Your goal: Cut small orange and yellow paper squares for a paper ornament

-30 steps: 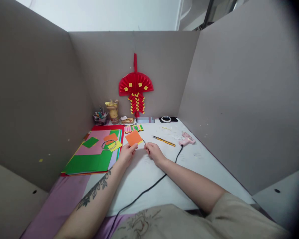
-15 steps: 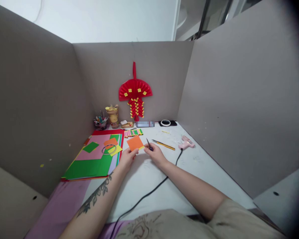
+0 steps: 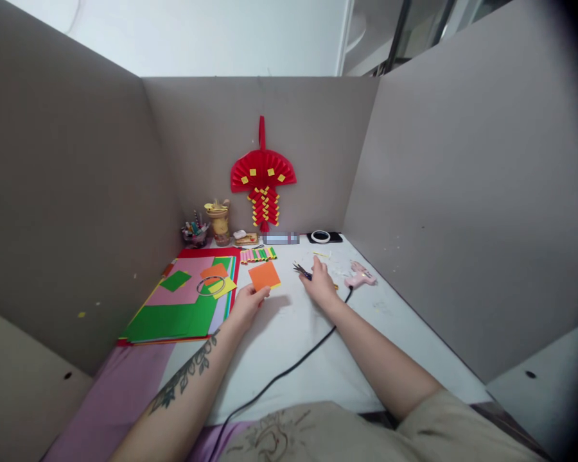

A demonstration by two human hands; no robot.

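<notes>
My left hand (image 3: pixel 250 304) pinches the lower edge of an orange paper square (image 3: pixel 264 274). A thin strip of yellow shows along that paper's lower right edge. Over the white table to the right, my right hand (image 3: pixel 320 282) is around the handles of a pair of scissors (image 3: pixel 303 271), whose blades point away to the left. A yellow pencil lies beneath this hand, mostly hidden by it. Behind the orange square is a row of small pink, green and yellow paper rolls (image 3: pixel 259 255).
Coloured sheets (image 3: pixel 173 321) lie stacked at left, with a tape ring (image 3: pixel 210 286) on top. A pink glue gun (image 3: pixel 360 276) sits at right, its black cable (image 3: pixel 279 380) crossing the table. A phone (image 3: pixel 336 237) lies at the back. A red fan ornament (image 3: pixel 263 172) hangs on the grey partition.
My right hand has moved right and away from the orange paper, carrying the scissors over the pencil. My left hand still holds the paper in nearly the same place.
</notes>
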